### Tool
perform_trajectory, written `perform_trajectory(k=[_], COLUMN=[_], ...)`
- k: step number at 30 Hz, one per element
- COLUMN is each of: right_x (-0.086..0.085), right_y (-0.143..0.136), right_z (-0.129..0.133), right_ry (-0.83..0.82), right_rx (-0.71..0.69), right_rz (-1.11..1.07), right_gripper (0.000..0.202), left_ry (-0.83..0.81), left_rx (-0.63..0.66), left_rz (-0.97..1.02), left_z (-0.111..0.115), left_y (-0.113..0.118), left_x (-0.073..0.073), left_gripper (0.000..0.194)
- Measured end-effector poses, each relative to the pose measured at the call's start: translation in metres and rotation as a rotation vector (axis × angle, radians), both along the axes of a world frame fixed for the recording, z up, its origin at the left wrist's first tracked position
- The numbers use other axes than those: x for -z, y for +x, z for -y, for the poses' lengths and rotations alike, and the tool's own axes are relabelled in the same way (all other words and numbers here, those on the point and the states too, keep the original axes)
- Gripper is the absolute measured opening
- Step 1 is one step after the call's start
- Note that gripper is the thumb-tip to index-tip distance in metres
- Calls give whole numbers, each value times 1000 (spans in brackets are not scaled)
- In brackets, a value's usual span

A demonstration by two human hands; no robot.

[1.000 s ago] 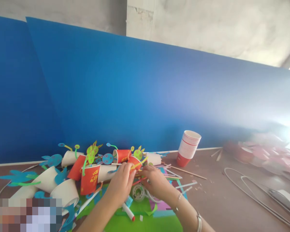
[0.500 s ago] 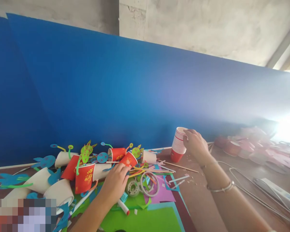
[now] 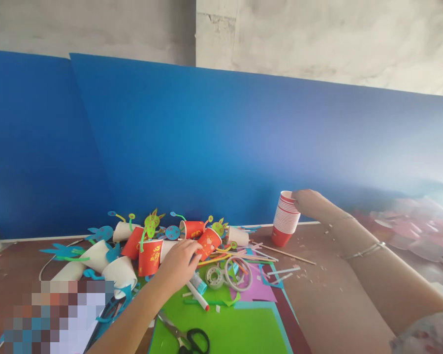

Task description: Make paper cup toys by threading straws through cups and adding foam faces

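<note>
A tall stack of nested red and white paper cups (image 3: 286, 220) stands by the blue panel. My right hand (image 3: 307, 202) is closed at its top rim, fingers on the uppermost cup, which sits slightly raised from the rest. My left hand (image 3: 182, 260) rests on a tilted red cup (image 3: 209, 244) among the finished-looking cup figures, its fingers curled against the cup's lower side. Left of it, a red cup figure with a green paper head (image 3: 150, 258) stands upright. White cups (image 3: 120, 275) lie on their sides around it.
Scissors (image 3: 184, 339) lie on green paper (image 3: 258, 329). Tape rolls (image 3: 238, 274), a red-capped marker (image 3: 198, 296), a glue stick and paper strips are in the middle. Pink paper pieces (image 3: 409, 226) sit at the right. A blue panel (image 3: 221, 147) stands behind.
The view has shifted left and down, bringing the scissors into sight. My right hand still grips the stack's top, where the uppermost cup has risen a little. My left hand stays at the red cup.
</note>
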State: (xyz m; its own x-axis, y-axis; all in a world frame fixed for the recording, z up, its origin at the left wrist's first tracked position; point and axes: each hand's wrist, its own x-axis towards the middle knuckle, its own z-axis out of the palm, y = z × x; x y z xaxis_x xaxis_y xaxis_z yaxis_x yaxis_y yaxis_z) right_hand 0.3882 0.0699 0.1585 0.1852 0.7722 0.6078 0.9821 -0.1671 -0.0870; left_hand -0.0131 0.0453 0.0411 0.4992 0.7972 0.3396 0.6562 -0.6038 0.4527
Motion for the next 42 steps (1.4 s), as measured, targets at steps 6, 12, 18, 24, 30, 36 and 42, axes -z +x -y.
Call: perform_trajectory(k=[6, 12, 18, 24, 30, 36, 42], right_x=[-29, -19, 61, 106, 151, 235, 276], right_y=[-22, -102, -213, -241, -263, -281, -267], right_z=[30, 72, 106, 112, 129, 118, 107], right_ry=[-61, 176, -93, -68, -622, -502, -283], right_rx=[55, -73, -815, -790, -797, -719, -664], right_rz=[22, 14, -383, -612, -285, 103, 35], right_gripper=[22, 18, 14, 28, 15, 24, 24], left_ry=[-25, -81, -264, -341, -343, -484, -496], left_rx=[-17, -8, 84, -165, -316, -216, -210], left_rz=[94, 377, 668, 810, 977, 1055, 1141], left_z=[11, 22, 41, 40, 31, 33, 30], left_y=[-3, -1, 10, 4, -10, -15, -14], left_x=[-3, 7, 23, 44, 54, 68, 84], left_gripper=[23, 48, 84, 55, 51, 47, 54])
